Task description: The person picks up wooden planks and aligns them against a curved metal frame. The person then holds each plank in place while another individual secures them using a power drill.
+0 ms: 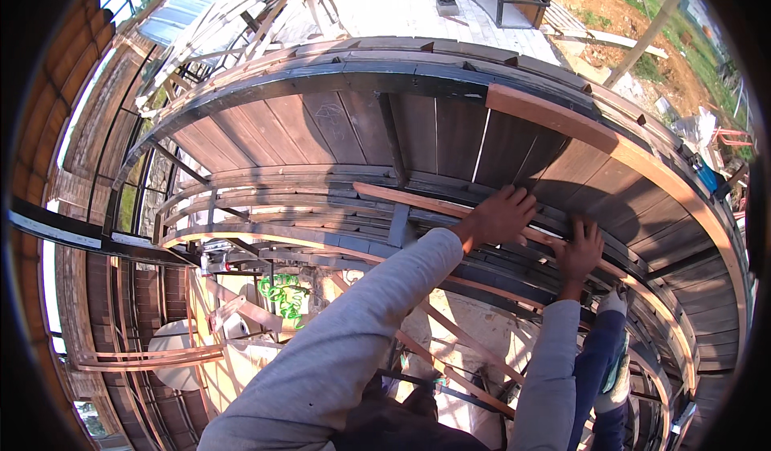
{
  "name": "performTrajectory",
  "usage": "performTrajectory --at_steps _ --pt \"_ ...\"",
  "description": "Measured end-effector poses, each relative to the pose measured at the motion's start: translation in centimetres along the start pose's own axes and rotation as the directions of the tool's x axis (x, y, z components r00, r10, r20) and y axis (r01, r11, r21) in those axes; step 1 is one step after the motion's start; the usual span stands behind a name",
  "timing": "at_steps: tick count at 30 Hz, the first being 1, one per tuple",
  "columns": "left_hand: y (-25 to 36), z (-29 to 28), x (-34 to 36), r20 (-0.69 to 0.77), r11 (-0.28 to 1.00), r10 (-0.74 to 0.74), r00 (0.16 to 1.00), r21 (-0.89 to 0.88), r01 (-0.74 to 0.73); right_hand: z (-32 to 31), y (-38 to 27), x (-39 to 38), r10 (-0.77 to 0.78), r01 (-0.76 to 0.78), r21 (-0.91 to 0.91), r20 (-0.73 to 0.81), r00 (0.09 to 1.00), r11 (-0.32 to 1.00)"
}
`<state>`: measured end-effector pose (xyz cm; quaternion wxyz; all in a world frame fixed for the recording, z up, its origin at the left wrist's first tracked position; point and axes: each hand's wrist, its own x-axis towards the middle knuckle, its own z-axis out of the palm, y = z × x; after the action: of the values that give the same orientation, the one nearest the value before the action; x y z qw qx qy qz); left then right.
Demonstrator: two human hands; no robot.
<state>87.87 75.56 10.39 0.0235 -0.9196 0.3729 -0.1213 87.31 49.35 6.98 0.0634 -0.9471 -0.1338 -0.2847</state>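
Note:
A long, thin wooden strip runs along the curved black frame in front of me, its pale cut end toward the left. My left hand has its fingers bent over this strip near the middle. A little nearer and to the right, my right hand curls its fingers over the same strip. Both grey-sleeved forearms reach up from the lower edge. Under the strip, several curved dark rails lie in rows. Dark plank panelling rises just beyond my hands. My thumbs are partly hidden.
A curved black metal rail tops the panelling, with a reddish-brown wooden cap along its right part. Dark blue clothed limbs show beside my right forearm. Far below lie green coils and lumber. Gaps open between the rails.

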Motion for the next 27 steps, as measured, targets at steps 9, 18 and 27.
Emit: performTrajectory --at_steps 9,18,27 --pt "-0.2 0.0 0.6 -0.093 0.996 0.061 0.994 0.064 -0.055 1.6 -0.6 1.4 0.293 -0.278 0.144 -0.095 0.951 0.950" --pt "-0.5 0.3 1.1 -0.099 0.999 0.044 0.994 -0.006 -0.045 1.8 -0.3 2.2 0.296 -0.258 0.201 -0.186 0.937 0.945" --pt "-0.7 0.8 1.3 -0.117 0.998 0.058 0.991 -0.018 -0.060 1.8 -0.8 2.6 0.308 -0.251 0.230 -0.264 0.914 0.940"
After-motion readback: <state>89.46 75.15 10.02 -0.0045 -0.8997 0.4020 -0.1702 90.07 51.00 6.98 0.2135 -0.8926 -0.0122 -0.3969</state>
